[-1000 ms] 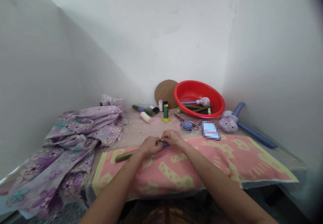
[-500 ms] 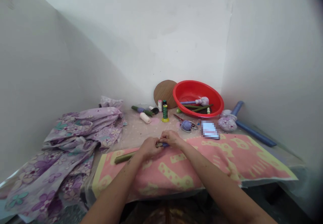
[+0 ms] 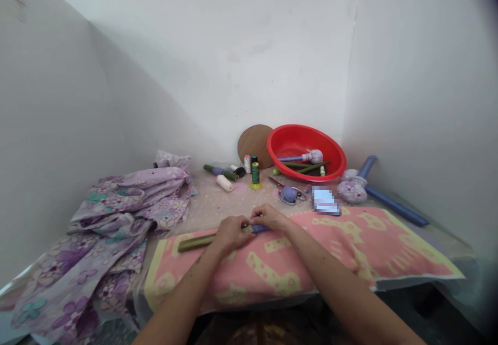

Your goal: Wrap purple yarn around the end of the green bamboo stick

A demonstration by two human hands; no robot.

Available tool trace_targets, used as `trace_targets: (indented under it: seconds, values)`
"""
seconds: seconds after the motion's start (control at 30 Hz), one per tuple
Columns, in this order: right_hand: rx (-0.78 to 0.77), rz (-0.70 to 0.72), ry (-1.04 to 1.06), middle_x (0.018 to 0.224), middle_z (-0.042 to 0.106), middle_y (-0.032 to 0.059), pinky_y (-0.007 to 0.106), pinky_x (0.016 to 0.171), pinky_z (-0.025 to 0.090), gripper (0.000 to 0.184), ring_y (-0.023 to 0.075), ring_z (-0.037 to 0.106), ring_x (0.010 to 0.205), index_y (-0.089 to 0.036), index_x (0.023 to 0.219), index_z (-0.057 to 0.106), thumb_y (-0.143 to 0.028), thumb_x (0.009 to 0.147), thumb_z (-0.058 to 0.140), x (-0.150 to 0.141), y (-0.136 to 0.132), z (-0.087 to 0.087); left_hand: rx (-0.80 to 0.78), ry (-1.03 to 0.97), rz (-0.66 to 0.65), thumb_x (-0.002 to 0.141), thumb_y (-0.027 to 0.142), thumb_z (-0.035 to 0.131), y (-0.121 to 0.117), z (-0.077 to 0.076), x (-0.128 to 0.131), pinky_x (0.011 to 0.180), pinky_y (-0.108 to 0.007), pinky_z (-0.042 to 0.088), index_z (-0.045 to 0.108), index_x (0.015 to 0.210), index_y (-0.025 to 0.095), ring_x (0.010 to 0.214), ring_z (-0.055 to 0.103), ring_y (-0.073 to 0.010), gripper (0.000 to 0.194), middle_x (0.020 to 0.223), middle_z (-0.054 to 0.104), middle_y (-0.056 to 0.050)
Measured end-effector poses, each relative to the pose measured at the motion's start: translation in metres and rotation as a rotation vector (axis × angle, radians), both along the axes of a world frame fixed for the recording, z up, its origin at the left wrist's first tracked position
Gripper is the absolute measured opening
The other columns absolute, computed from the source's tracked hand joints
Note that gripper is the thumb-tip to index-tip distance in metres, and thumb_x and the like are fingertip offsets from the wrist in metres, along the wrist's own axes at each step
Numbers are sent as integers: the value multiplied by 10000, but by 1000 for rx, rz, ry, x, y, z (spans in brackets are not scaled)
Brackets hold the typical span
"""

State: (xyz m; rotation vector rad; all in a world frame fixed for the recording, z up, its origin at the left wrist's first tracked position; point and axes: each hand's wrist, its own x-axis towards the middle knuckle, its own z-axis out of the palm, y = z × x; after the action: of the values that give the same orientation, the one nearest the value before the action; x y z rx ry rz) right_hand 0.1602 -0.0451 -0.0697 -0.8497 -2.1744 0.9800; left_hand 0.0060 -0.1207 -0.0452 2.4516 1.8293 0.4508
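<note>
A green stem (image 3: 194, 243), possibly bamboo, lies low over the pink and yellow towel (image 3: 268, 270), its left end sticking out past my left hand. My left hand (image 3: 233, 232) is closed around the stem near its middle. Blue wrapping (image 3: 260, 228) covers the part just right of those fingers. There my right hand (image 3: 270, 216) is pinched, fingertips close to my left thumb and finger. What the right fingertips pinch is too small to make out.
Behind my hands stand a green thread spool (image 3: 255, 175), scissors (image 3: 299, 193) with a blue yarn ball (image 3: 288, 194), and a phone (image 3: 326, 201). A red basin (image 3: 274, 145) leans at the back. Floral cloth (image 3: 128, 199) heaps up left; a blue-wrapped stick (image 3: 397, 207) lies right.
Both hands have shifted slightly right with the stem. More of the blue wrapping shows between them now, and my right fingertips are raised a little off it.
</note>
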Motion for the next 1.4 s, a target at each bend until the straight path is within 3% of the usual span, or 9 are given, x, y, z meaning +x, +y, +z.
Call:
trace_targets:
  seconds: [0.13,0.37,0.57,0.7,0.8,0.97,1.17,1.33,1.4]
  values:
    - [-103,13,7,545,535,-32,174,502,348,111,67,438,510,-116,647,602,-219,609,586,4,-4,4,97,49,-89,664,394,507,-4,0,0,583,-232,339,587,863,205,713,561,-188,286,773,637,-40]
    - [-430,66,107,543,524,-46,178,496,344,193,60,442,491,-121,644,582,-284,557,638,17,-3,8,144,-10,-205,706,397,477,-9,1,5,627,-244,369,559,913,187,730,564,-185,306,821,631,-48]
    - [-696,136,264,499,499,-47,166,414,296,220,48,415,418,-124,633,545,-282,526,655,22,6,15,127,-187,-254,707,439,480,-4,17,8,621,-233,372,557,930,183,706,559,-163,348,801,628,-36]
    - [-700,40,638,467,436,-66,147,354,177,180,14,298,359,-135,617,514,-246,539,633,6,11,22,188,-303,-193,712,417,490,14,33,6,638,-231,372,520,1020,196,713,553,-152,380,823,625,-25]
    - [-622,-14,772,462,419,-69,155,352,128,162,5,235,356,-135,608,505,-187,522,632,-5,16,27,235,-354,-179,731,396,475,33,42,2,645,-225,372,531,1010,202,729,551,-145,345,851,622,-22]
    - [-561,14,740,520,465,-22,184,360,91,181,21,263,378,-125,648,520,-279,585,589,-13,31,29,234,-357,-66,737,394,465,64,42,-4,704,-242,374,534,1000,204,823,540,-168,332,932,605,-39]
    - [-524,-212,641,397,285,-89,198,360,70,311,23,192,341,-143,631,469,-413,581,615,-35,45,29,195,-255,56,765,352,427,86,33,-6,719,-265,372,479,1068,204,854,536,-189,342,947,596,-58]
    - [-651,-242,684,404,308,-88,199,353,60,337,18,185,329,-151,621,446,-419,550,637,-39,54,20,80,-186,-58,703,431,483,95,34,-26,685,-270,387,409,1155,214,797,548,-193,507,934,594,-58]
    - [-721,-278,723,433,332,-81,193,350,58,332,14,193,334,-155,617,432,-391,538,652,-37,57,17,16,-246,-18,694,467,469,105,35,-47,671,-260,396,382,1172,240,759,550,-170,537,915,597,-32]
